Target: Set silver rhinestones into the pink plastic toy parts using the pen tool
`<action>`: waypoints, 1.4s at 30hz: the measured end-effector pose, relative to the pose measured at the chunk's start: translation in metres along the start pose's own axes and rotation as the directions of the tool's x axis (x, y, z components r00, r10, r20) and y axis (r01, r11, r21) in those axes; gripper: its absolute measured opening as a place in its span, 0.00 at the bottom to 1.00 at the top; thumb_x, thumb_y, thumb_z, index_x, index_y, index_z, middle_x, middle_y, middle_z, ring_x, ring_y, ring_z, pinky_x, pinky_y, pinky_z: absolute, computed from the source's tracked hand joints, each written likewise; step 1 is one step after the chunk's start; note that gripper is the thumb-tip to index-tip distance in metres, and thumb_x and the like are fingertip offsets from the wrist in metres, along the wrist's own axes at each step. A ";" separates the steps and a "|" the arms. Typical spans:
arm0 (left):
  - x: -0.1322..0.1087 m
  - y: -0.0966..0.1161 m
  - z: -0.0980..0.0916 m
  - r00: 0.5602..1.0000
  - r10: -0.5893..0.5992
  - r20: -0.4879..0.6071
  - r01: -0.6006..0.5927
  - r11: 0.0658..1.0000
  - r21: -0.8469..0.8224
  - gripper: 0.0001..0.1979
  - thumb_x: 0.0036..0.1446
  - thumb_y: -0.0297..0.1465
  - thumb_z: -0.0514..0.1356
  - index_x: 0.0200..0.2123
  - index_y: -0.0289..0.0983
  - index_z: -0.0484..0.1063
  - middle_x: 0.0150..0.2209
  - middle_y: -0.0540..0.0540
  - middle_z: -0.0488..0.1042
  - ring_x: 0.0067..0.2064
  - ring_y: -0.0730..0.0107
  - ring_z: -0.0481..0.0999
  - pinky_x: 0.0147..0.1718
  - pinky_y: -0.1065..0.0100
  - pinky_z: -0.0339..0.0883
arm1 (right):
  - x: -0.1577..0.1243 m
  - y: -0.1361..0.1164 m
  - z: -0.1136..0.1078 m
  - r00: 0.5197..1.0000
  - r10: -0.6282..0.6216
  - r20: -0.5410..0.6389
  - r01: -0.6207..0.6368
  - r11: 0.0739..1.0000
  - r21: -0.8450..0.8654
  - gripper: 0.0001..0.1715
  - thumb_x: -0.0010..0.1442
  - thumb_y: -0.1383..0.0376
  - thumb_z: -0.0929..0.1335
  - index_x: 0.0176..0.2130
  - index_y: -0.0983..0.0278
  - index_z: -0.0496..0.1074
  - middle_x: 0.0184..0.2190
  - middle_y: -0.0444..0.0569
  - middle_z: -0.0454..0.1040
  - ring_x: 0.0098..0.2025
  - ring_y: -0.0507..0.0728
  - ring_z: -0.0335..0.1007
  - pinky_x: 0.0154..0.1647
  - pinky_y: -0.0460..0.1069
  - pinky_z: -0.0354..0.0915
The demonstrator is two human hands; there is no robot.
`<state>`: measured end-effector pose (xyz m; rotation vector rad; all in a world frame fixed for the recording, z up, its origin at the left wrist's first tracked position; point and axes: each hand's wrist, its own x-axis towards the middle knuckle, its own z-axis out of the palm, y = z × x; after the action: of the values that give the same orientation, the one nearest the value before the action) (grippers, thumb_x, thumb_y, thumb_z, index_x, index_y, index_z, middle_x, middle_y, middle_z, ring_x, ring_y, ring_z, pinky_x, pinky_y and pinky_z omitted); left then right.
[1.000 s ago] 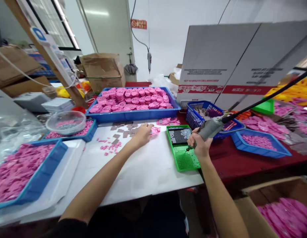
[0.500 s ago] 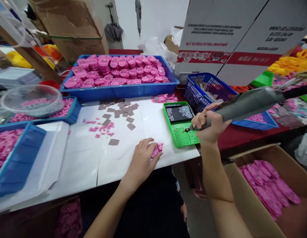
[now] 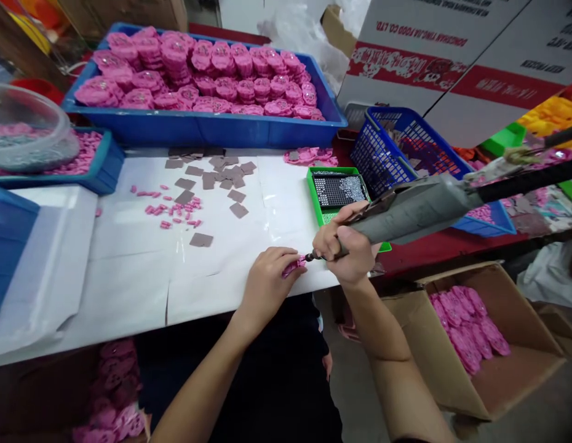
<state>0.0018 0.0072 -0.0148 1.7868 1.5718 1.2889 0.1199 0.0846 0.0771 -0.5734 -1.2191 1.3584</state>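
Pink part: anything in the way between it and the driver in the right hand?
Nothing visible does. The left hand holds the pink part, and the tip of the driver in the right hand is right at it; whether they touch, I cannot tell.

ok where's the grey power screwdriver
In the head view, the grey power screwdriver is right of centre, gripped in the right hand, pointing at the pink part in the left hand.

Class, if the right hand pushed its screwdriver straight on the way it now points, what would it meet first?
Most likely the pink part in the left hand. The tip of the screwdriver in the right hand points at it and may already touch; depth is unclear.
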 end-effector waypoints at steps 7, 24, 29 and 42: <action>0.003 -0.001 0.000 1.000 -0.009 -0.003 0.009 1.000 -0.004 0.04 0.62 0.32 0.69 0.41 0.41 0.80 0.45 0.46 0.83 0.46 0.60 0.80 0.48 0.55 0.74 | 0.003 0.003 0.005 0.999 0.047 0.000 -0.047 0.998 -0.050 0.15 0.54 0.55 0.71 0.34 0.56 0.62 0.12 0.29 0.55 0.10 0.47 0.45 0.13 0.46 0.53; 0.004 -0.001 -0.002 0.998 0.054 -0.045 -0.051 0.997 0.066 0.05 0.60 0.30 0.70 0.40 0.39 0.79 0.43 0.45 0.84 0.43 0.59 0.80 0.44 0.56 0.75 | 0.001 0.012 0.005 0.999 -0.013 0.035 0.016 0.997 -0.072 0.16 0.58 0.55 0.73 0.36 0.55 0.63 0.13 0.30 0.54 0.11 0.48 0.44 0.13 0.46 0.52; 0.000 0.000 -0.004 0.990 0.133 -0.051 -0.127 0.986 0.107 0.06 0.64 0.31 0.67 0.43 0.38 0.77 0.44 0.44 0.83 0.45 0.59 0.81 0.45 0.57 0.76 | 0.004 0.014 0.004 0.999 -0.038 0.033 0.039 0.999 -0.032 0.11 0.57 0.58 0.72 0.35 0.56 0.65 0.13 0.30 0.56 0.11 0.47 0.45 0.12 0.45 0.52; -0.014 0.006 0.000 0.929 0.369 0.006 -0.333 0.832 0.443 0.08 0.69 0.27 0.60 0.49 0.35 0.76 0.47 0.41 0.83 0.53 0.53 0.82 0.52 0.54 0.77 | 0.004 0.007 0.003 0.996 -0.081 -0.046 0.078 0.996 -0.050 0.13 0.57 0.57 0.73 0.35 0.56 0.65 0.13 0.31 0.55 0.11 0.46 0.44 0.12 0.46 0.52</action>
<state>0.0060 -0.0069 -0.0151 2.4284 1.7373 1.2401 0.1140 0.0888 0.0734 -0.5824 -1.2264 1.2447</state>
